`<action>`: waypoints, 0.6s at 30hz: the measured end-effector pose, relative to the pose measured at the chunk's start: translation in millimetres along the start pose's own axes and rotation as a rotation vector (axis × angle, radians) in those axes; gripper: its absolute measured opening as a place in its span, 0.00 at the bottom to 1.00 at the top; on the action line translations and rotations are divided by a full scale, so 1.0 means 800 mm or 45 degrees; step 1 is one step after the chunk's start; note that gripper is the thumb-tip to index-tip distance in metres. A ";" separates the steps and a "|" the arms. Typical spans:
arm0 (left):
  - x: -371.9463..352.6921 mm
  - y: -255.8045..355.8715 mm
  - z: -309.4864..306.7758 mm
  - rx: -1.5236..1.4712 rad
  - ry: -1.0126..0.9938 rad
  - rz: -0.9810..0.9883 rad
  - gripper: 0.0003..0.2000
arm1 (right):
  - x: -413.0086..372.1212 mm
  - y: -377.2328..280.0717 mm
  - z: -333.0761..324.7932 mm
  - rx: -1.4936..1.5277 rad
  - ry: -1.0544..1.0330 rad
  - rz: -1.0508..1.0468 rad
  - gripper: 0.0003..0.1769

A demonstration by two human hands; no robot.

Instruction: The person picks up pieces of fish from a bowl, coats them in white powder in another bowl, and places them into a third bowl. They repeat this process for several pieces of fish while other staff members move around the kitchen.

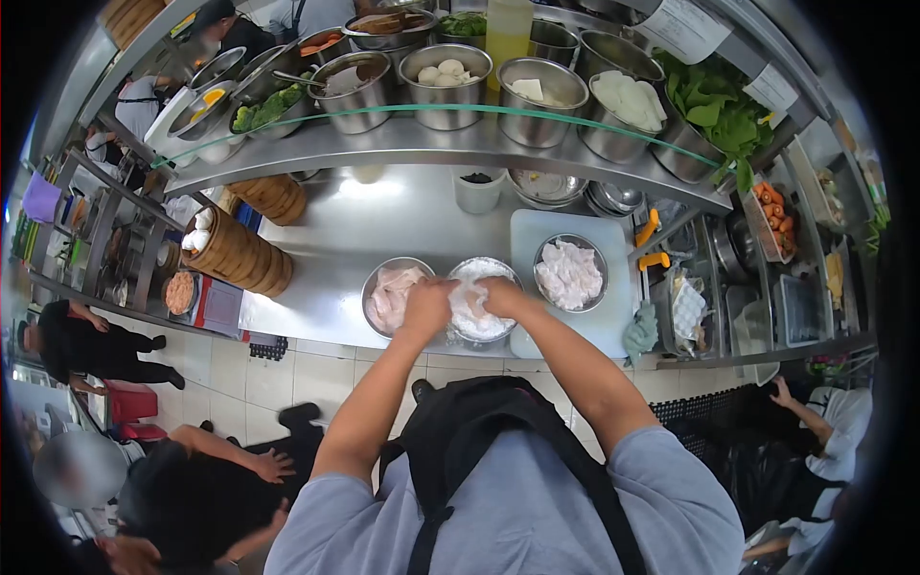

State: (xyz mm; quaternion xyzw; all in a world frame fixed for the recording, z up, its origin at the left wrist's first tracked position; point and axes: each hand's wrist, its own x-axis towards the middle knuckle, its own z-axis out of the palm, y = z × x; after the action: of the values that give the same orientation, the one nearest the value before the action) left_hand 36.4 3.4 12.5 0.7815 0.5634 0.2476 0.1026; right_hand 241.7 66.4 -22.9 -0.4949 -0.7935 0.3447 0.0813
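Observation:
Both my hands meet over the middle steel bowl, which is lined with clear plastic and holds pale raw meat. My left hand and my right hand together grip a pale piece of meat just above that bowl. A second steel bowl of pale slices stands directly to the left of my left hand. A third bowl of pale meat rests on a white cutting board to the right.
A steel shelf above the counter carries several metal tubs of ingredients, with leafy greens at the right. Bamboo steamers stand at the left. A green cloth hangs by the board. Other people are at the left and right.

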 end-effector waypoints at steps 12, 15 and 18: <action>-0.077 -0.050 -0.056 -0.167 0.194 -0.319 0.13 | -0.002 -0.007 -0.003 -0.207 0.065 -0.047 0.26; -0.093 -0.055 -0.055 -0.233 0.207 -0.404 0.11 | -0.009 -0.021 -0.003 -0.312 0.053 -0.006 0.26; -0.101 -0.062 -0.054 -0.229 0.216 -0.444 0.10 | -0.016 -0.016 0.018 -0.347 0.013 -0.023 0.24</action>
State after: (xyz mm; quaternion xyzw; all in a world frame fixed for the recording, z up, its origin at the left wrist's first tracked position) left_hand -46.4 -60.2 5.5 0.6362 0.6724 0.3402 0.1654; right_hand 232.1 45.9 -23.1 -0.4959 -0.8369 0.2306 0.0203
